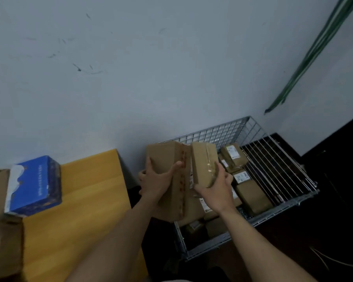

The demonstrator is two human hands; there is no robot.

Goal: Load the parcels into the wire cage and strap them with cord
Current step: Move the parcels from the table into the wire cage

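Fingers clamp both parcels — large box left, small box right; lower them flat into the wire cage, one at a time.

1. The place looked like a small parcel-sorting or storage corner, not a home room.
2. A wire cage stood on a dark floor against a bare, scuffed wall, with many taped cardboard parcels bearing white shipping labels inside.
3. Beside it stood a yellow table carrying a blue box and more brown cartons.
4. Two bare hands held further cartons over the cage: the left hand and right hand.
5. Green straps hung down the wall in the corner.
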